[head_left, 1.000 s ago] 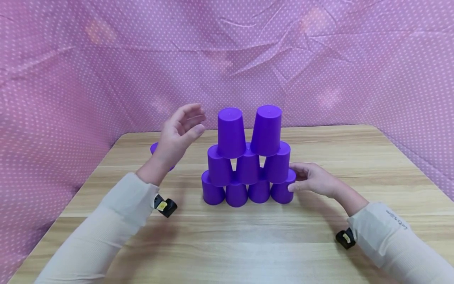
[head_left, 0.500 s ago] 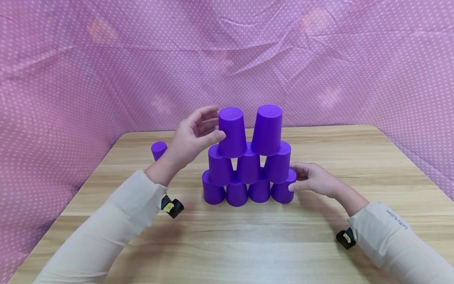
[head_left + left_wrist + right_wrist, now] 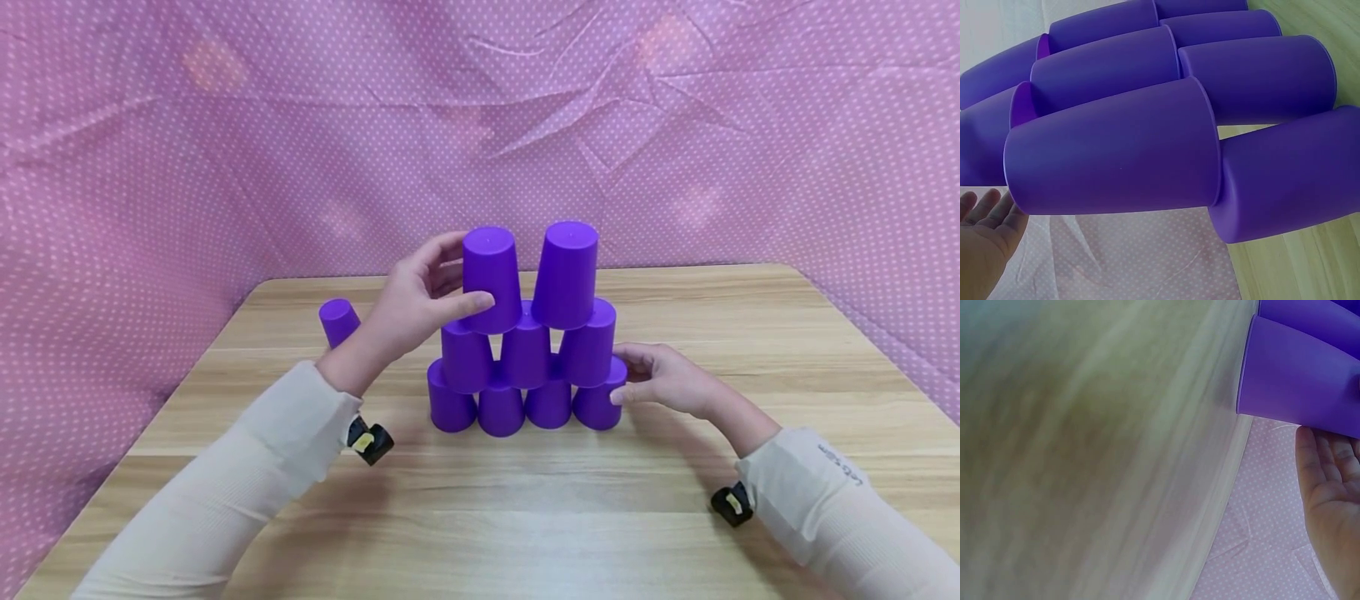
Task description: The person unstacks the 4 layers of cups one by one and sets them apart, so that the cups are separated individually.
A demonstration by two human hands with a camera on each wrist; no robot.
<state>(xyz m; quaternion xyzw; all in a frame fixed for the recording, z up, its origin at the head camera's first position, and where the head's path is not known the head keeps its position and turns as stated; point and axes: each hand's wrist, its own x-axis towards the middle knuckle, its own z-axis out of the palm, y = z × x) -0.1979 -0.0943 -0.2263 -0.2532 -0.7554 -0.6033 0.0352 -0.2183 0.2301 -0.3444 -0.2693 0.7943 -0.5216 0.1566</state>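
Note:
Upside-down purple plastic cups form a stack in three tiers in the head view. My left hand [image 3: 412, 304] holds the left cup of the top tier [image 3: 491, 271], thumb across its front and fingers behind it. Beside that one, slightly apart, sits the other top cup [image 3: 566, 279]. The middle tier [image 3: 525, 350] rests on the bottom row [image 3: 501, 408]. At the stack's lower right, my right hand [image 3: 663, 382] has its thumb on the front of the end cup [image 3: 597, 408] and fingers along its far side. The right wrist view shows those fingers against the cup wall [image 3: 1304, 375].
One more purple cup [image 3: 339, 322] stands on the left of the wooden table [image 3: 510, 517], partly hidden by the left forearm. Pink dotted cloth [image 3: 480, 133] hangs behind the table and along both sides.
My left hand has moved right and slightly down, from beside the stack onto the upper left cup. The lone cup at left shows more now. My right hand stays in place.

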